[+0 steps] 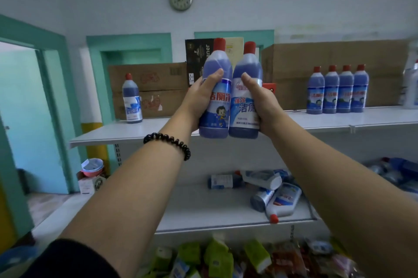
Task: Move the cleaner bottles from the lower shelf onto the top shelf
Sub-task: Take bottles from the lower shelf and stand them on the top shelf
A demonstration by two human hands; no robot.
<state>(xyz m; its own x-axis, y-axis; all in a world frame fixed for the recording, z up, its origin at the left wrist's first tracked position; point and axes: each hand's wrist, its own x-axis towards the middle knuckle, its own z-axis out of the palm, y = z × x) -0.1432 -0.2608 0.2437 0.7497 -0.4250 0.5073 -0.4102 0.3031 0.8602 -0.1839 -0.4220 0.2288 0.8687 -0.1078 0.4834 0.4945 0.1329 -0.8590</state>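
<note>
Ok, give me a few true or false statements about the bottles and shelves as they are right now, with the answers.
1. The left hand and right hand each grip one of the two held bottles. True.
2. The top shelf has no bottles standing on it. False: a row of four bottles stands on its right part and a single bottle on its left.
3. On the lower shelf, the loose bottles lie on their sides. True.
4. The held bottles have blue caps. False: their caps are red.
5. The dark bracelet sits on the right wrist. False: it is on the left wrist.
</note>
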